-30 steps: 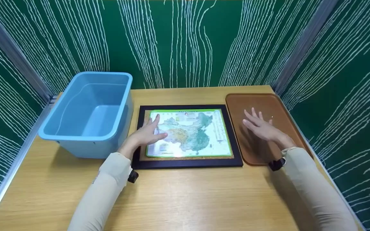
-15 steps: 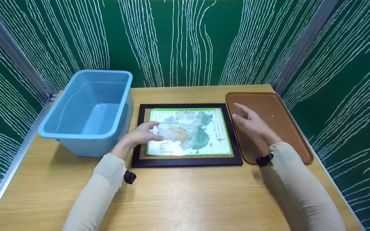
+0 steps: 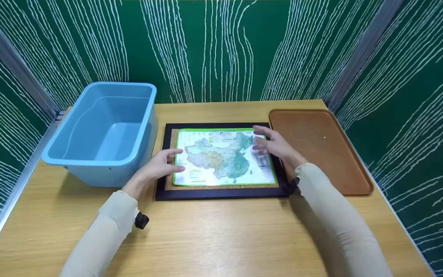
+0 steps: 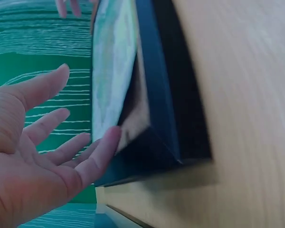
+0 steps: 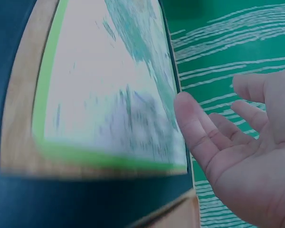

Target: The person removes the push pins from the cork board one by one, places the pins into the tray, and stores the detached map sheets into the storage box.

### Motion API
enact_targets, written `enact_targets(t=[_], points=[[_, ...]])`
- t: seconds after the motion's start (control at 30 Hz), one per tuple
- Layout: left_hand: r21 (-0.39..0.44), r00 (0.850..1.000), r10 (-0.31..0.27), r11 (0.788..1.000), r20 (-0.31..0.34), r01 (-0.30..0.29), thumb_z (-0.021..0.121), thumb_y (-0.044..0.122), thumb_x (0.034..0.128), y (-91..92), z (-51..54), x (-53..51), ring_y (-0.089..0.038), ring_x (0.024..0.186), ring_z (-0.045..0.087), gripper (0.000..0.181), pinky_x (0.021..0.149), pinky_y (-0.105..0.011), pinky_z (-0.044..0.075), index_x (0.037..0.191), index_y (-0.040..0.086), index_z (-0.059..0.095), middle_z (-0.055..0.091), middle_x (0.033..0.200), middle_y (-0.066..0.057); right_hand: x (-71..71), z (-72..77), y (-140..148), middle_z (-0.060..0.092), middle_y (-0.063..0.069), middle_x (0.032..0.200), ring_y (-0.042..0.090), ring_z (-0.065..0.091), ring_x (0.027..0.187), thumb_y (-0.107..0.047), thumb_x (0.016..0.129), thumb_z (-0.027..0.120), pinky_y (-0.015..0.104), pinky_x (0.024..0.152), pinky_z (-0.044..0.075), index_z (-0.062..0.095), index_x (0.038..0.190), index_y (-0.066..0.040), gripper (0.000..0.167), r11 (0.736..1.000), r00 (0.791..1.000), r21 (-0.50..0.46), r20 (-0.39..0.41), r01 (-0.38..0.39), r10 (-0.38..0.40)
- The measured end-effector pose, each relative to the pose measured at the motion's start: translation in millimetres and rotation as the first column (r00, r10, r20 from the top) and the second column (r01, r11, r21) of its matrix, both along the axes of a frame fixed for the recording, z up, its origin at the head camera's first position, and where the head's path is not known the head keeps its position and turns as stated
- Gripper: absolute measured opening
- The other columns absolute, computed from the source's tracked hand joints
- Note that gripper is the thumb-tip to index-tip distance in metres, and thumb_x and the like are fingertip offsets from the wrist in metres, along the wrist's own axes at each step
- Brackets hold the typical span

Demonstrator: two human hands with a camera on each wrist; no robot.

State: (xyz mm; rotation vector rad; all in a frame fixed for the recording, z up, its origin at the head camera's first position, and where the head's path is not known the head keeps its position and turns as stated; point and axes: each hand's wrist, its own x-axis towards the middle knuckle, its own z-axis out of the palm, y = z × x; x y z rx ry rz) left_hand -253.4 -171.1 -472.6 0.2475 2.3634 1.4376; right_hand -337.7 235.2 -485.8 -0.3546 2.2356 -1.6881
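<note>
A map sheet with a green border [image 3: 221,161] lies inside a dark frame [image 3: 221,193] on the table. At the sheet's left edge is the left hand [image 3: 160,165], fingers spread and holding nothing; in the left wrist view its little finger is close to the sheet's corner [image 4: 109,95], contact unclear. Over the upper right part of the map hovers the right hand [image 3: 277,146], its fingers apart and loosely bent. The right wrist view has that hand [image 5: 247,156] beside the map [image 5: 104,95], gripping nothing.
A blue tub [image 3: 90,162] stands to the left of the frame. On the right a brown tray [image 3: 333,154] lies close against the frame's side. Green panels with white wavy lines [image 3: 221,50] enclose the back and sides of the wooden table [image 3: 214,238].
The right hand has moved left, from above the brown tray to above the map's right side. The left hand has shifted left and slightly down, toward the sheet's left edge.
</note>
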Motion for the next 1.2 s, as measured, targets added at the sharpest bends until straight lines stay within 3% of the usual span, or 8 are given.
enact_targets(t=[0.13, 0.27, 0.5, 0.7, 0.83, 0.97, 1.07, 1.2], points=[[-0.108, 0.992, 0.015, 0.994, -0.128, -0.029, 0.073, 0.01, 0.0935, -2.3, -4.9, 3.2, -0.043, 0.143, 0.033, 0.058, 0.114, -0.055, 0.033, 0.146, -0.002, 0.051, 0.039, 0.154, -0.024, -3.8, -1.6, -20, 0.038, 0.02, 0.155, 0.045, 0.066, 0.108, -0.022, 0.106, 0.056, 0.05, 0.086, 0.057, 0.037, 0.157, -0.011, 0.056, 1.0, 1.0, 0.001, -0.004, -0.007, 0.007], [-0.177, 0.986, 0.037, 0.982, -0.165, -0.067, 0.076, 0.009, 0.0909, -3.8, -8.3, 5.2, -0.041, 0.141, 0.036, 0.055, 0.115, -0.056, 0.029, 0.141, -0.003, 0.056, 0.043, 0.15, -0.024, -7.8, -2.2, -37, 0.04, 0.021, 0.152, 0.043, 0.067, 0.107, -0.021, 0.106, 0.055, 0.049, 0.084, 0.058, 0.038, 0.157, -0.01, 0.054, 1.0, 1.0, 0.004, 0.01, -0.001, 0.001], [-0.318, 0.99, -0.006, 0.947, -0.139, -0.039, 0.082, 0.018, 0.0871, 0.1, -11.2, 4.2, -0.043, 0.144, 0.028, 0.068, 0.116, -0.057, 0.027, 0.146, 0.001, 0.053, 0.033, 0.156, -0.026, -15.6, -4.8, -64, 0.038, 0.016, 0.154, 0.037, 0.068, 0.105, -0.017, 0.108, 0.051, 0.045, 0.084, 0.058, 0.03, 0.16, -0.013, 0.057, 0.999, 0.995, -0.007, 0.098, 0.035, -0.034], [-0.466, 0.985, -0.129, 0.883, -0.116, 0.061, 0.081, 0.034, 0.0888, 5.4, -5.2, 4.8, -0.047, 0.148, 0.019, 0.077, 0.116, -0.061, 0.023, 0.151, 0.004, 0.046, 0.03, 0.159, -0.029, -18.1, -8.9, -82, 0.038, 0.011, 0.156, 0.037, 0.069, 0.103, -0.019, 0.107, 0.053, 0.045, 0.082, 0.059, 0.033, 0.16, -0.014, 0.057, 0.999, 0.99, -0.02, 0.134, 0.037, -0.034], [-0.523, 0.982, -0.164, 0.847, -0.098, 0.09, 0.084, 0.038, 0.0843, 11.1, 2.3, 3.6, -0.047, 0.144, 0.027, 0.084, 0.115, -0.06, 0.028, 0.151, 0.005, 0.047, 0.035, 0.156, -0.03, -19.3, -9.4, -90, 0.04, 0.009, 0.154, 0.033, 0.069, 0.103, -0.02, 0.107, 0.053, 0.043, 0.082, 0.059, 0.035, 0.159, -0.016, 0.055, 0.999, 0.991, 0.01, 0.132, 0.032, -0.033], [-0.58, 0.978, -0.181, 0.81, -0.105, 0.087, 0.085, 0.043, 0.0824, 19.2, 3.9, 2.2, -0.048, 0.144, 0.027, 0.085, 0.113, -0.061, 0.029, 0.151, 0.006, 0.048, 0.034, 0.156, -0.031, -20.7, -9.7, -94, 0.042, 0.006, 0.151, 0.031, 0.069, 0.102, -0.021, 0.108, 0.052, 0.04, 0.082, 0.058, 0.039, 0.157, -0.018, 0.051, 0.998, 0.989, 0.029, 0.141, 0.047, -0.051], [-0.593, 0.982, -0.16, 0.802, -0.097, 0.072, 0.079, 0.043, 0.0872, 25.9, 2.2, 3.2, -0.049, 0.149, 0.017, 0.08, 0.114, -0.066, 0.023, 0.152, 0.008, 0.048, 0.029, 0.16, -0.029, -21.7, -11.1, -95, 0.045, 0.007, 0.147, 0.031, 0.069, 0.101, -0.021, 0.108, 0.051, 0.039, 0.079, 0.058, 0.041, 0.155, -0.017, 0.049, 0.997, 0.984, 0.02, 0.162, 0.074, -0.076], [-0.615, 0.986, -0.134, 0.787, -0.097, 0.047, 0.065, 0.043, 0.0953, 33.9, -1.1, 4.6, -0.047, 0.15, 0.014, 0.07, 0.113, -0.07, 0.019, 0.153, 0.009, 0.046, 0.026, 0.162, -0.027, -22.4, -11.9, -100, 0.048, 0.008, 0.142, 0.032, 0.07, 0.097, -0.021, 0.107, 0.052, 0.039, 0.077, 0.059, 0.044, 0.153, -0.014, 0.047, 0.993, 0.969, -0.023, 0.221, 0.119, -0.111]])
